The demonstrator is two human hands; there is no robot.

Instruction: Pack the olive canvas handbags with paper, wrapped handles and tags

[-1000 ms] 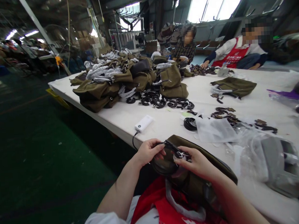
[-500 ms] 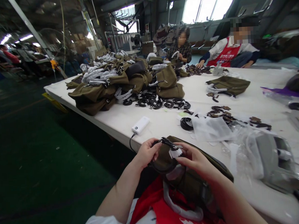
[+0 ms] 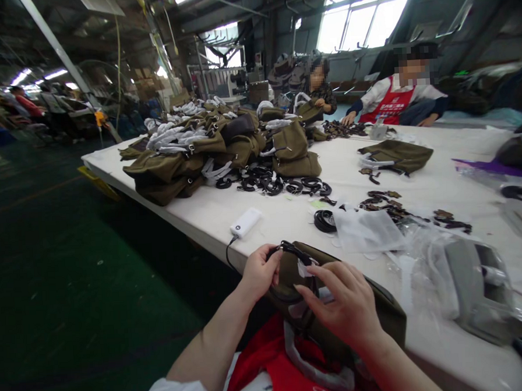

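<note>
An olive-green bag (image 3: 383,308) lies at the near edge of the white table (image 3: 435,186), partly in my lap. My left hand (image 3: 260,271) is closed, pinching a black strap with a clip (image 3: 292,251) at the bag's top. My right hand (image 3: 345,305) rests over the bag's front with fingers bent around the strap and a scrap of white wrapping (image 3: 305,269). A grey padded handle (image 3: 316,373) of the bag hangs down over my red apron.
A white power bank (image 3: 245,222) with a cable lies just beyond my hands. A heap of olive bags (image 3: 206,151), black strap coils (image 3: 278,183), clear plastic sleeves (image 3: 368,231) and a wrapped grey item (image 3: 475,280) cover the table. Two people sit at the far side.
My right hand has slid down and toward me over the bag's front. The left hand keeps its pinch on the strap. The view has shifted slightly.
</note>
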